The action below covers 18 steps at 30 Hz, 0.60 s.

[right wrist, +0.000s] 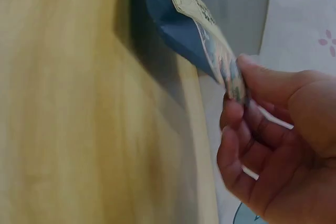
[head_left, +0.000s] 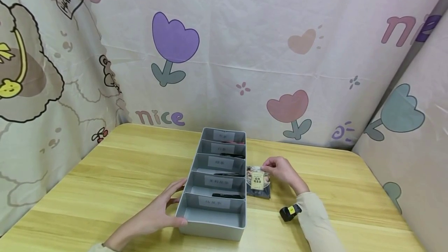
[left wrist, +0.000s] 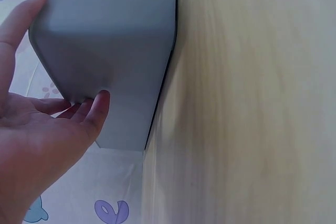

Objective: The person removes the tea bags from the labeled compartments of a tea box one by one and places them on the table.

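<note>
A long grey divided box stands on the table, with a paper label in each compartment. My left hand holds its near left corner, thumb at the front rim and fingers against the left side wall. To the right of the box, my right hand pinches a dark tea sachet by its far right corner, between thumb and fingers. The sachet has a picture and a pale printed label. In the right wrist view the sachet is tilted above the wooden surface.
Dark packets, such as one black packet, lie in several compartments, and a reddish one is in the farthest. A small black camera sits at the right wrist. A printed curtain hangs behind the wooden table and along its sides.
</note>
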Available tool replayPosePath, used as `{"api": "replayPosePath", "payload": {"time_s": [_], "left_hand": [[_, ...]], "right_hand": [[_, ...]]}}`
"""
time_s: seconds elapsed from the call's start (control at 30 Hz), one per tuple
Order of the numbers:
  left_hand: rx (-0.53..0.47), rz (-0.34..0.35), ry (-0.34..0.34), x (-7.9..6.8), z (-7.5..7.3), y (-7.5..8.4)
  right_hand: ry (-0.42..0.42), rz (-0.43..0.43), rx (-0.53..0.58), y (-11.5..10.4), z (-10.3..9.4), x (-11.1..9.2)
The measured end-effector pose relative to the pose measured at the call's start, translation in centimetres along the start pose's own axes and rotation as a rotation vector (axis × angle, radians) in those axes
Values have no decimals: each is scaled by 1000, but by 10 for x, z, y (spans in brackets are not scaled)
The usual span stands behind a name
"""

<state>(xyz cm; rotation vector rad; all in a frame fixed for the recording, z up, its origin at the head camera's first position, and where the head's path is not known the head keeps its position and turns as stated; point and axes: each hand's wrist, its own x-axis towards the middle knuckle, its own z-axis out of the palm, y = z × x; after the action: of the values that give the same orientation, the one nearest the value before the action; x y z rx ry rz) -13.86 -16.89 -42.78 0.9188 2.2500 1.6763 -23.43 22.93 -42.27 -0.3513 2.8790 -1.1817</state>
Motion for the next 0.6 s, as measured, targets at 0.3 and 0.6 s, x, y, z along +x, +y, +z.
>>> {"api": "replayPosePath", "payload": {"time_s": [0.3, 0.6], "left_hand": [[-10, 50, -6, 0, 1, -1], [-15, 32, -10, 0, 1, 0]], "right_hand": [[38, 11, -37, 4, 5, 0], [73, -5, -33, 4, 5, 1]]}}
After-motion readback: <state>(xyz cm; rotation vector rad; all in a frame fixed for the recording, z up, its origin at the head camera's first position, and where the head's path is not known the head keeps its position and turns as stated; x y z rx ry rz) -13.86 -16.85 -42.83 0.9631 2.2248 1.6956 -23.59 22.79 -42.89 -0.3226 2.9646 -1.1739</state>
